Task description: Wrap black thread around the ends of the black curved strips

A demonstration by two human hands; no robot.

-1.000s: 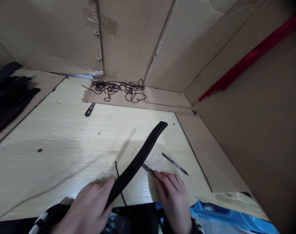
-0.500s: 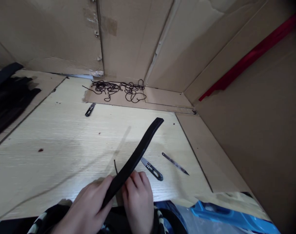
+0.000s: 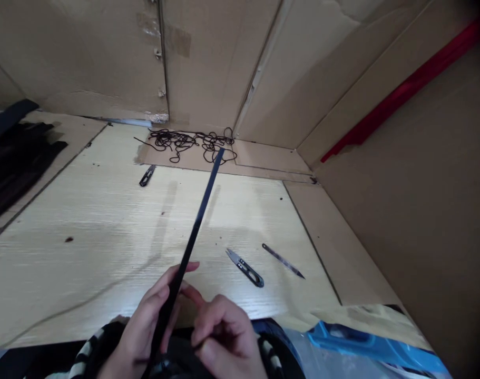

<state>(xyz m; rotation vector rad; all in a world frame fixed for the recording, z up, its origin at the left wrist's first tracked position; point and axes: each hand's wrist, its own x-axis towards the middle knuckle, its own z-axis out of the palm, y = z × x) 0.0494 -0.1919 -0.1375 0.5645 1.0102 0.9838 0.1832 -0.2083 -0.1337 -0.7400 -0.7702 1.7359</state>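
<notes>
A long black strap (image 3: 201,213) stands up edge-on from my left hand (image 3: 147,316), whose thumb and fingers grip its lower part. Its far end reaches up over the cords at the back. Beside it, on the right, my right hand (image 3: 229,329) is closed in a pinch near the strap's lower end. What lies between those fingertips is dark and too hidden to name. On the table to the right of the strap lie thread snips (image 3: 245,267) and a slim pointed metal tool (image 3: 283,260).
A tangle of thin dark cords (image 3: 174,139) lies on cardboard at the back. Smaller-looking snips (image 3: 147,176) lie in front of it. Black strips (image 3: 18,163) are piled at left. Cardboard walls (image 3: 208,68) enclose the table; a blue plastic piece (image 3: 374,347) lies at the near right.
The strap has turned from its broad face to its edge and swung more upright, its tip moving left. My right hand has come away from behind it, lower and nearer me, in a pinch.
</notes>
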